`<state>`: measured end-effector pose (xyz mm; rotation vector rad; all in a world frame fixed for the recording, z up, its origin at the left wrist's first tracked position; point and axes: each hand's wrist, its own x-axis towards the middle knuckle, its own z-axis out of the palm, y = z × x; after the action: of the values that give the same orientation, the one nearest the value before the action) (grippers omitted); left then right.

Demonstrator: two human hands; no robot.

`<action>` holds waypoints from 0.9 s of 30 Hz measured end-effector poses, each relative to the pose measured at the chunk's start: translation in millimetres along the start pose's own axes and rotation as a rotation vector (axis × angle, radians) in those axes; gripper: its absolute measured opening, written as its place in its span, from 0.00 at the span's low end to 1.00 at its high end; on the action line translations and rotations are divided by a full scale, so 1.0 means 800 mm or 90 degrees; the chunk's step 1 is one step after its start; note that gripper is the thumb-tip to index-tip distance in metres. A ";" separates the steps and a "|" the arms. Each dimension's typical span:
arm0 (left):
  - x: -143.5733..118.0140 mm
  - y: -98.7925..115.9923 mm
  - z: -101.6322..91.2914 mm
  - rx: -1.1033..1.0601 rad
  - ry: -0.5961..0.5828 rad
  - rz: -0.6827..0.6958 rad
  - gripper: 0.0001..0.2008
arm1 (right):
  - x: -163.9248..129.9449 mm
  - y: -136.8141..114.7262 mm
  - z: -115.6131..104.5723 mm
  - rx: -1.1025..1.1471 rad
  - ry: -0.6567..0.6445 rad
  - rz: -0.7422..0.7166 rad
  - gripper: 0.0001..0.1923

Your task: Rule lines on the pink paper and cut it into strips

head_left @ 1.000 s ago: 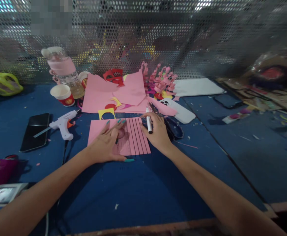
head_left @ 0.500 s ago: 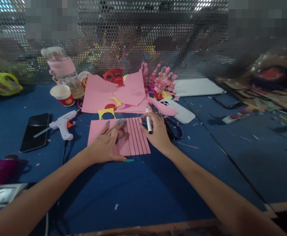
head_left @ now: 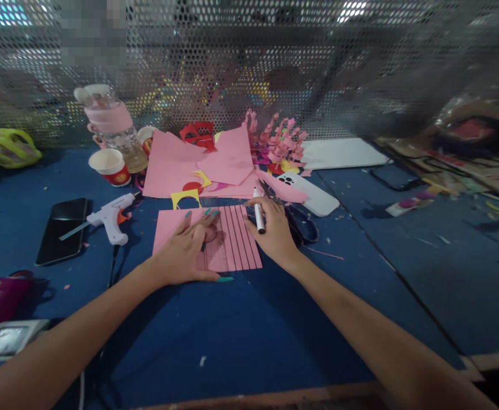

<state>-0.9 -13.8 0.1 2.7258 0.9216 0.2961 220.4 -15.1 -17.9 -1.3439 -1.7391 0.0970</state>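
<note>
A pink paper sheet [head_left: 241,250] lies before me on the blue table, with several dark parallel lines across its right part. On it rests a clear plastic ruler [head_left: 216,250] with a round cut-out pattern. My left hand [head_left: 185,250] lies over ruler and sheet with its fingers spread, pressing down. A white marker [head_left: 258,212] with a black end is held between the thumb and fingers of my right hand [head_left: 275,230], at the sheet's right edge. The marker's black end points toward me. Scissors [head_left: 303,222] with dark handles lie partly hidden behind my right hand.
A glue gun [head_left: 110,219], a black phone [head_left: 61,230], a paper cup [head_left: 109,166] and a bottle [head_left: 110,122] stand or lie left. Behind are pink paper pieces [head_left: 172,165], curled pink paper strips [head_left: 279,139] and a white phone [head_left: 313,193]. A perforated metal screen [head_left: 232,57] closes the back.
The view has tilted very slightly, so everything sits a little lower. Both hands, the ruler and the marker keep their places on the sheet.
</note>
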 end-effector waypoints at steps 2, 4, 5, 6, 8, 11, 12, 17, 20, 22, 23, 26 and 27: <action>0.000 0.000 0.000 0.004 -0.002 -0.002 0.45 | 0.000 0.000 -0.001 0.000 0.001 -0.003 0.10; 0.000 -0.001 0.001 0.006 -0.001 0.001 0.45 | 0.001 0.001 -0.003 0.010 -0.004 0.001 0.11; 0.000 -0.001 0.001 0.008 0.001 0.005 0.45 | 0.001 0.001 -0.003 0.019 -0.008 0.005 0.11; 0.000 -0.002 0.002 0.010 0.003 0.008 0.46 | 0.001 0.002 -0.004 0.029 -0.009 0.010 0.12; 0.000 -0.003 0.003 0.015 0.008 0.011 0.48 | 0.002 0.003 -0.006 0.052 -0.002 0.023 0.12; 0.000 -0.003 0.005 0.020 0.011 0.010 0.50 | 0.006 0.003 -0.009 0.098 0.021 0.061 0.09; 0.000 -0.003 0.005 0.021 0.010 0.011 0.50 | 0.007 0.003 -0.011 0.124 0.025 0.081 0.08; -0.001 -0.002 0.005 0.017 0.007 0.012 0.49 | 0.016 -0.006 -0.015 0.334 -0.007 0.225 0.13; -0.001 -0.002 0.004 0.019 -0.001 0.002 0.48 | 0.022 -0.019 -0.009 0.428 -0.024 0.310 0.17; -0.001 -0.001 0.003 0.024 -0.013 -0.003 0.47 | 0.027 -0.027 0.000 0.469 -0.039 0.360 0.19; 0.000 0.000 0.002 0.027 -0.016 -0.004 0.45 | 0.030 -0.030 0.004 0.480 -0.047 0.377 0.20; -0.001 0.001 0.000 0.025 -0.007 -0.003 0.41 | 0.037 -0.037 0.020 0.478 -0.056 0.386 0.22; -0.001 0.002 0.000 0.023 -0.004 -0.004 0.40 | 0.039 -0.038 0.025 0.472 -0.049 0.379 0.23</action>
<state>-0.7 -15.5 0.6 2.7548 0.9428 0.2723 184.6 6.7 5.8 -1.2308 -1.1143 1.0295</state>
